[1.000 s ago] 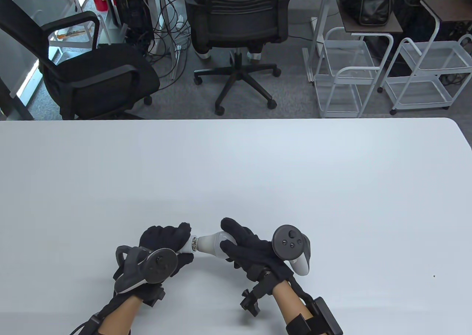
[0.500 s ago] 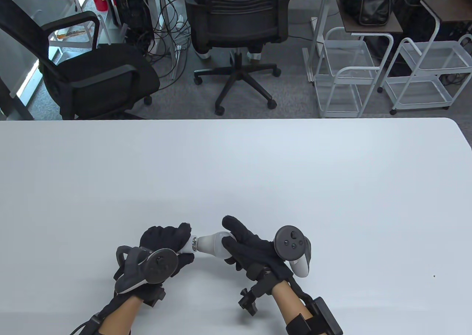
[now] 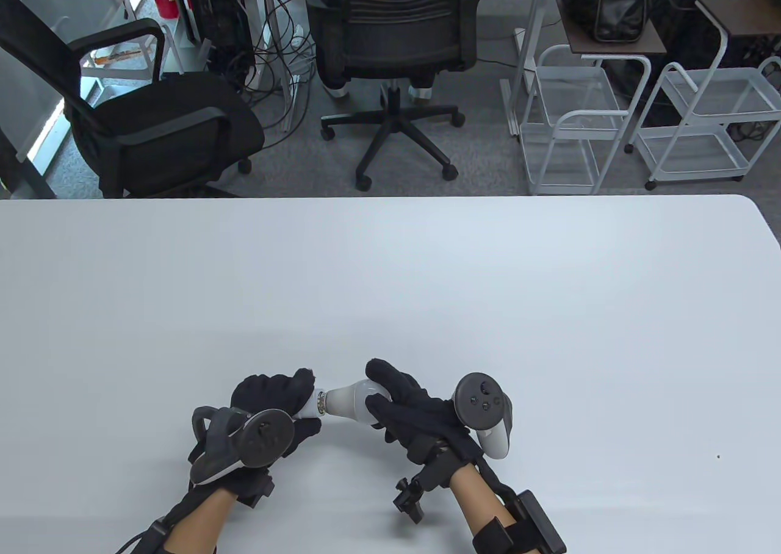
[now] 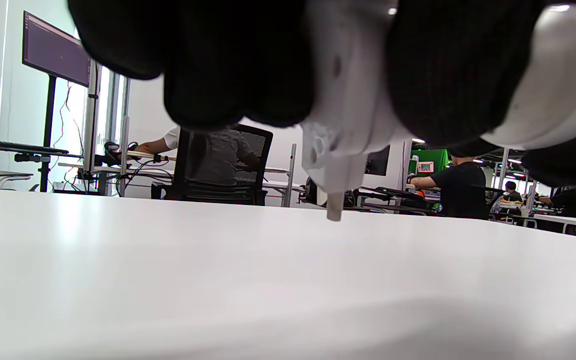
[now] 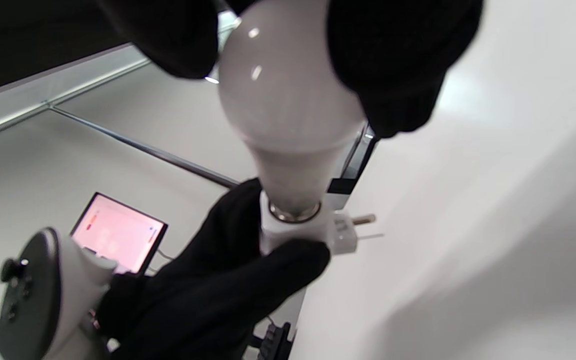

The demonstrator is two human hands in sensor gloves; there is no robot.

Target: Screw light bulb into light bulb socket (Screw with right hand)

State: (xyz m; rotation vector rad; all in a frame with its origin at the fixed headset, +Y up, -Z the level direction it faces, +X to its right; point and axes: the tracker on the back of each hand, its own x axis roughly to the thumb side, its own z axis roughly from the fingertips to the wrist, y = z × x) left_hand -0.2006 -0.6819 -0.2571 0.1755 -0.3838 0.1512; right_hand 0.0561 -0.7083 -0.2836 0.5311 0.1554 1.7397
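A white light bulb lies level between my two hands, low over the table near its front edge. Its metal base sits in a white socket with plug pins. My left hand grips the socket, fingers curled round it. In the left wrist view the socket hangs between black fingers, a pin pointing down, with the bulb at the right. My right hand curls round the bulb's round end. The right wrist view has the bulb held at the top and the socket below it.
The white table stretches wide beyond the hands. Behind its far edge stand two black office chairs and white wire carts. A small dark speck lies at the right front.
My right hand has shifted slightly on the bulb, its tracker turning a little. The left hand and the socket have stayed where they were.
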